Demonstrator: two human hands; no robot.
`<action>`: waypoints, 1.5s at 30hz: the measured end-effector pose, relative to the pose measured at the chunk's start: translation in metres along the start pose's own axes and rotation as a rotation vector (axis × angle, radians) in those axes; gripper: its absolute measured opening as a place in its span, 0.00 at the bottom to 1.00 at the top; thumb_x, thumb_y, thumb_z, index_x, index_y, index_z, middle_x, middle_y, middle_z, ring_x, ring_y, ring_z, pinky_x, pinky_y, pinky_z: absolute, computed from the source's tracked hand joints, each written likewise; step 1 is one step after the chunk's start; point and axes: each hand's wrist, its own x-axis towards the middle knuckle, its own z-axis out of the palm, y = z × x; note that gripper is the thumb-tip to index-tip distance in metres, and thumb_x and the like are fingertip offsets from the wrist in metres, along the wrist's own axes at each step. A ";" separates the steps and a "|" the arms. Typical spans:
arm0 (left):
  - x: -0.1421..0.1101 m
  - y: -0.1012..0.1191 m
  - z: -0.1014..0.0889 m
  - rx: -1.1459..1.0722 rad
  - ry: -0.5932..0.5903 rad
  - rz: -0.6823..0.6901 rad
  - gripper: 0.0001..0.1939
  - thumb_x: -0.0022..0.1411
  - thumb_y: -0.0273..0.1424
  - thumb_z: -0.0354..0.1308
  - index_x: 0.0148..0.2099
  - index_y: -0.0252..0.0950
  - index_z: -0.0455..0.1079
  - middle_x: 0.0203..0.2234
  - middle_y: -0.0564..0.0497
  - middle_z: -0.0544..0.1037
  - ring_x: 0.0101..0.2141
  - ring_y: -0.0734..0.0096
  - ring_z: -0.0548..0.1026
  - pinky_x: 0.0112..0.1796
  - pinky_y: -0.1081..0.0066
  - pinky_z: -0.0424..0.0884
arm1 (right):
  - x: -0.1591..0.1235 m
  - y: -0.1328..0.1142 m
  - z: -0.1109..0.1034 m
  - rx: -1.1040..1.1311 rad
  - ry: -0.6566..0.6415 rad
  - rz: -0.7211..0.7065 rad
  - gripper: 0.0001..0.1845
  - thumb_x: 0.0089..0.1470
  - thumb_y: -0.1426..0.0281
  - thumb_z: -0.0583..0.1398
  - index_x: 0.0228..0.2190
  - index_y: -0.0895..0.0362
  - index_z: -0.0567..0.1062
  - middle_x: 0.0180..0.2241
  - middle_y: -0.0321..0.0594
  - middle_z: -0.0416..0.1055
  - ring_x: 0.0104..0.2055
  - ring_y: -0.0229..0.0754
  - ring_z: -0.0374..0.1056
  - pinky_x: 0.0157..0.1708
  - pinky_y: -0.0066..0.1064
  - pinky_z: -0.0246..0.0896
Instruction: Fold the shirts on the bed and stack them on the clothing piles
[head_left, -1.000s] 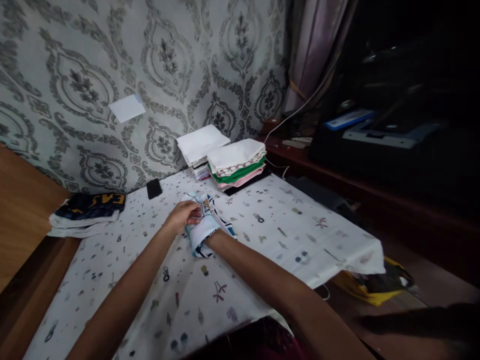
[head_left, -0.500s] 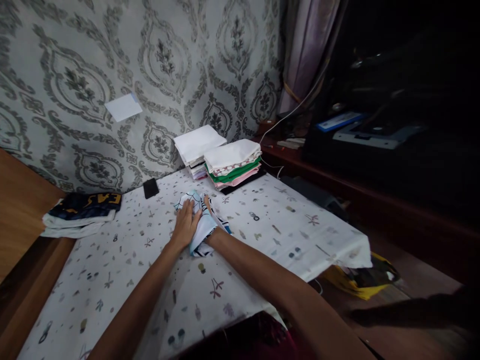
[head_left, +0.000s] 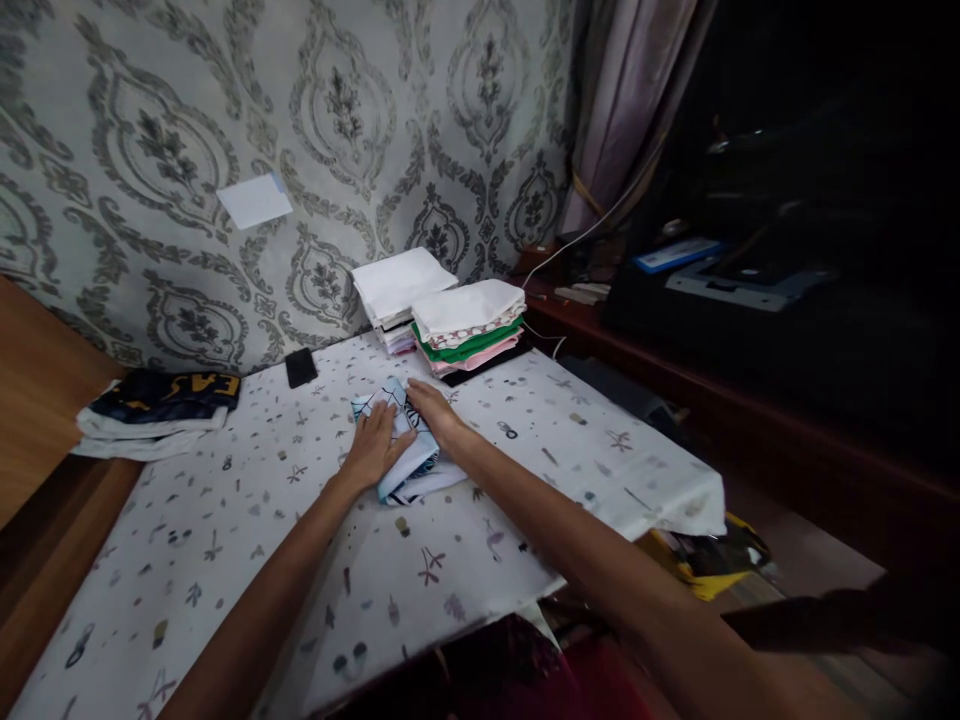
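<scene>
Left hand [head_left: 373,445]: palm down on the patterned cloth [head_left: 411,462], fingers extended, thumb held apart; a sideways drag from here could skew the top layer
Right hand [head_left: 433,408]: along the cloth's right side, fingers stretched away from the wearer; I cannot tell whether they pinch any fabric, and if they do, an early lift might pull a fold open
Patterned cloth: under and between the hands on the printed tablecloth [head_left: 225,520], white with teal and black markings; its layers look uneven, so pressing them as they lie could set a crease
Near edge of the cloth: spreads out close to the right forearm [head_left: 551,515], which could catch and drag it
Tablecloth: hangs past the table edge at the right; firm pushing might ruck it and shift what lies on it
Front stack [head_left: 469,308]: white on top, green and pink below, beyond the right hand and close beside the back stack [head_left: 403,282]; a careless forward sweep could knock its layers askew
Dark slab [head_left: 301,368]: perhaps a phone, well apart from both hands; likely safe unless the tablecloth gets tugged
</scene>
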 end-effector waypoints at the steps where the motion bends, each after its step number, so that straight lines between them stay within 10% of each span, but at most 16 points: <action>1: 0.000 0.000 0.001 0.015 0.000 0.002 0.39 0.69 0.52 0.40 0.70 0.28 0.50 0.69 0.32 0.50 0.70 0.50 0.45 0.65 0.48 0.44 | -0.001 -0.005 -0.003 -0.059 0.021 -0.025 0.19 0.52 0.67 0.60 0.46 0.56 0.76 0.53 0.44 0.73 0.59 0.48 0.64 0.63 0.43 0.53; 8: -0.005 -0.008 0.001 -0.144 0.187 0.152 0.19 0.66 0.35 0.50 0.57 0.36 0.67 0.58 0.38 0.71 0.60 0.51 0.65 0.60 0.49 0.58 | -0.041 -0.021 0.013 -1.031 -0.383 -0.505 0.23 0.63 0.65 0.52 0.57 0.60 0.70 0.61 0.51 0.65 0.66 0.47 0.55 0.65 0.42 0.49; 16: 0.031 -0.072 -0.038 -0.441 0.414 -0.059 0.09 0.61 0.30 0.52 0.44 0.38 0.67 0.39 0.48 0.73 0.44 0.61 0.71 0.47 0.60 0.68 | -0.024 -0.022 0.037 -1.492 -0.373 -0.367 0.28 0.67 0.67 0.47 0.64 0.67 0.59 0.67 0.58 0.53 0.71 0.51 0.45 0.67 0.45 0.43; 22: 0.061 -0.091 -0.030 -0.558 0.230 0.011 0.11 0.62 0.36 0.52 0.42 0.37 0.69 0.24 0.57 0.68 0.26 0.71 0.66 0.31 0.71 0.65 | -0.014 0.006 0.030 -1.598 -0.372 -0.307 0.34 0.67 0.58 0.47 0.66 0.65 0.55 0.69 0.56 0.49 0.72 0.53 0.41 0.68 0.51 0.36; 38: 0.077 -0.076 -0.023 -0.298 0.250 -0.090 0.09 0.65 0.35 0.51 0.35 0.39 0.68 0.29 0.48 0.74 0.38 0.59 0.72 0.44 0.63 0.62 | -0.007 0.028 0.023 -1.562 -0.344 -0.356 0.36 0.67 0.54 0.45 0.66 0.64 0.56 0.69 0.58 0.49 0.72 0.55 0.39 0.68 0.54 0.31; 45: -0.005 -0.045 -0.046 -0.203 0.383 -0.039 0.08 0.68 0.35 0.48 0.38 0.38 0.64 0.33 0.49 0.73 0.38 0.64 0.69 0.43 0.66 0.64 | -0.004 0.032 0.022 -1.528 -0.376 -0.314 0.36 0.67 0.52 0.45 0.67 0.62 0.55 0.70 0.56 0.45 0.73 0.54 0.36 0.68 0.54 0.28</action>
